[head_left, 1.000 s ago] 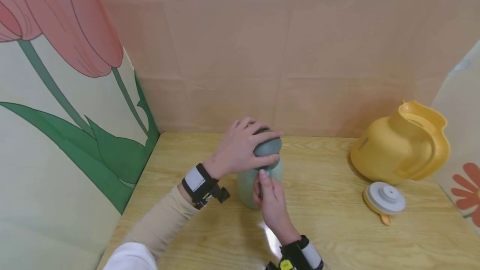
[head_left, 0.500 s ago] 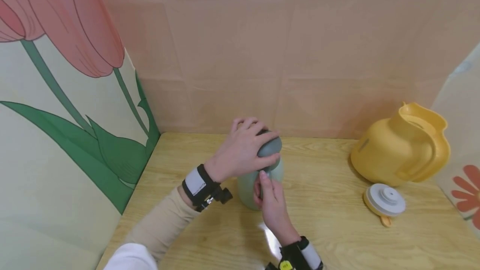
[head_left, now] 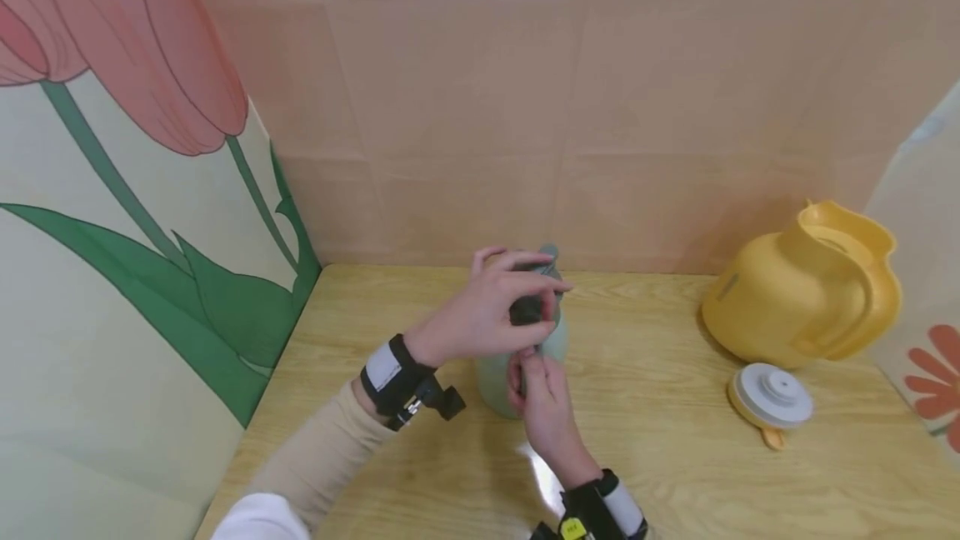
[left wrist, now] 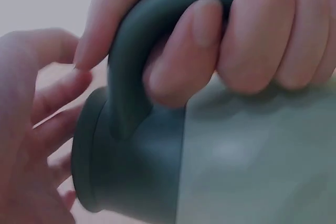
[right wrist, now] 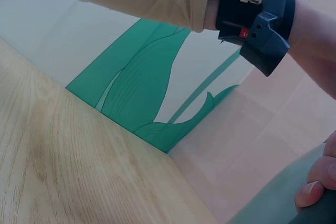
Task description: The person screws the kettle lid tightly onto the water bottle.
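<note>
A pale green vacuum jug [head_left: 495, 382] stands on the table in front of me, its dark green handle [left wrist: 123, 72] toward me. My right hand [head_left: 551, 415] grips that handle, thumb up, fingers curled round it in the left wrist view [left wrist: 257, 35]. Over the top of the jug, my left hand [head_left: 483, 307] holds the grey-green lid [head_left: 550, 252], which is tilted with its small tab pointing away. Below the lid, a dark round mouth [head_left: 527, 311] shows between the fingers. Much of the lid is hidden behind the left hand.
A yellow jug [head_left: 780, 298] stands at the right of the wooden table [head_left: 645, 473]. Its white-and-yellow lid [head_left: 772, 396] lies upturned in front of it. A pink back wall [head_left: 562, 107] and a tulip-printed panel [head_left: 112, 273] border the table.
The left hand has tipped the lid up from the jug's top, so its tab and the dark mouth now show. The right hand keeps its grip on the handle.
</note>
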A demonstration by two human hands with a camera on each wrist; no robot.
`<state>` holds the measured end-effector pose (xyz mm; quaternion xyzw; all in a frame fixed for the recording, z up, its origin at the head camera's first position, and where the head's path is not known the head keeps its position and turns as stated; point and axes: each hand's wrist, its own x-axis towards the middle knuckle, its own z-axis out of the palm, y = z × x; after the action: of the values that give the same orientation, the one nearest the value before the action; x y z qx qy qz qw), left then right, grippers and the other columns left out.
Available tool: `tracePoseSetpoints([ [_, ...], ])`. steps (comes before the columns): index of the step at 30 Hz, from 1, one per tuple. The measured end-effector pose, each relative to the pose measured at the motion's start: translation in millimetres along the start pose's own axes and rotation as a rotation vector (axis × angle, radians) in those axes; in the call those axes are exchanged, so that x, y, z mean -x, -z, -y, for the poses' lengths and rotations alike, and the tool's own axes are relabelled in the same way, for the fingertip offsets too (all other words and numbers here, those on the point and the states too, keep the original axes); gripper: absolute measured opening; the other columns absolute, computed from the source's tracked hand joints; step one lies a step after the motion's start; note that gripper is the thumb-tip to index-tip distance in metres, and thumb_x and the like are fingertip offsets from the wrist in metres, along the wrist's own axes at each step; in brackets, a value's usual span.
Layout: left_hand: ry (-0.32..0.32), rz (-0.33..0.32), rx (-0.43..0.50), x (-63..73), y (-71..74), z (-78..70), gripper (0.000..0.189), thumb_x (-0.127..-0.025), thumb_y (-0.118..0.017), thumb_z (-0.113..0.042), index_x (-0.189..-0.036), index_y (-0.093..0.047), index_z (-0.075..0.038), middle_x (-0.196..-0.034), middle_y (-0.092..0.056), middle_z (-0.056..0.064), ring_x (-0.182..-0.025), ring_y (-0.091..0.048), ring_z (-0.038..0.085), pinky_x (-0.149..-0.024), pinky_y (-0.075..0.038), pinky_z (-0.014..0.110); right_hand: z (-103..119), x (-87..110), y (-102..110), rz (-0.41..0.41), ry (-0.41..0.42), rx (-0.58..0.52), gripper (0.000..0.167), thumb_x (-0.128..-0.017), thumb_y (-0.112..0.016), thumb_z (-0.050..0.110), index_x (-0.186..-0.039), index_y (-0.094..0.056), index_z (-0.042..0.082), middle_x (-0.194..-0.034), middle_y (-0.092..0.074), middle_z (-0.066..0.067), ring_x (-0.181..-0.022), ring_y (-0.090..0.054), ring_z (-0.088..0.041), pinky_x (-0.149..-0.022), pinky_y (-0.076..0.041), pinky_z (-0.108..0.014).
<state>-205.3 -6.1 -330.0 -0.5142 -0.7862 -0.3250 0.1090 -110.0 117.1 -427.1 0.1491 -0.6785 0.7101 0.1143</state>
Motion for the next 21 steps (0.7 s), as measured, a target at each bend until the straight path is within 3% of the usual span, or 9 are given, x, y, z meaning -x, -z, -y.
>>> tracePoseSetpoints([
  [4, 0.004, -0.136, -0.029, -3.8, -6.6, -2.1, 0.024, -0.091, -0.079, -0.033, -0.108, -0.068, -0.020, -0.120, -0.068, -0.009, -0.127, -0.050, 0.014, -0.108, -0.023, 0.050, -0.6, -0.3, 1.1, 0.001, -0.012, -0.004, 0.052, -0.115, -0.026, 0.027, -0.071, -0.042, 0.003, -0.051, -0.031, 0.004, -0.041, -0.027, -0.013, -0.037, -0.023, -0.028],
  [8, 0.157, -0.219, -0.233, -5.9, -12.6, -8.1, 0.068, -0.084, -0.077, -0.059, -0.134, -0.060, -0.016, -0.130, -0.060, 0.001, -0.120, -0.050, 0.019, -0.097, -0.034, 0.042, -1.1, -0.6, 2.0, 0.010, -0.003, -0.006, 0.052, -0.115, -0.025, 0.026, -0.072, -0.041, 0.002, -0.051, -0.031, 0.002, -0.041, -0.026, -0.014, -0.037, -0.022, -0.028],
  [11, 0.275, -0.191, -0.375, -6.0, -14.7, -12.6, 0.079, -0.083, -0.070, -0.070, -0.139, -0.059, -0.015, -0.129, -0.059, 0.004, -0.116, -0.049, 0.023, -0.091, -0.036, 0.040, -1.3, -0.5, 2.4, 0.013, -0.001, -0.011, 0.052, -0.115, -0.025, 0.027, -0.071, -0.041, 0.002, -0.051, -0.030, 0.002, -0.041, -0.026, -0.014, -0.037, -0.022, -0.028],
  [13, 0.293, -0.159, -0.424, -5.9, -14.0, -13.8, 0.073, -0.086, -0.067, -0.068, -0.137, -0.062, -0.015, -0.125, -0.062, 0.002, -0.114, -0.049, 0.023, -0.091, -0.036, 0.041, -1.1, -0.1, 2.3, 0.014, -0.006, -0.011, 0.053, -0.115, -0.026, 0.027, -0.071, -0.041, 0.002, -0.052, -0.030, 0.002, -0.041, -0.026, -0.014, -0.037, -0.022, -0.028],
  [17, 0.232, -0.098, -0.440, -7.1, -8.2, -10.6, 0.063, -0.090, -0.068, -0.059, -0.136, -0.064, -0.017, -0.123, -0.065, -0.001, -0.114, -0.051, 0.021, -0.094, -0.036, 0.042, -0.2, 0.6, 1.9, 0.011, -0.019, -0.004, 0.053, -0.115, -0.026, 0.028, -0.072, -0.042, 0.002, -0.052, -0.030, 0.002, -0.041, -0.027, -0.013, -0.038, -0.023, -0.028],
  [21, 0.172, -0.013, -0.338, -7.9, 0.3, -2.8, 0.060, -0.091, -0.071, -0.052, -0.141, -0.061, -0.020, -0.129, -0.064, -0.003, -0.118, -0.051, 0.018, -0.092, -0.036, 0.039, 1.6, 0.9, 2.0, 0.002, -0.041, 0.008, 0.053, -0.115, -0.027, 0.030, -0.072, -0.042, 0.002, -0.052, -0.031, 0.002, -0.042, -0.027, -0.013, -0.039, -0.023, -0.026],
])
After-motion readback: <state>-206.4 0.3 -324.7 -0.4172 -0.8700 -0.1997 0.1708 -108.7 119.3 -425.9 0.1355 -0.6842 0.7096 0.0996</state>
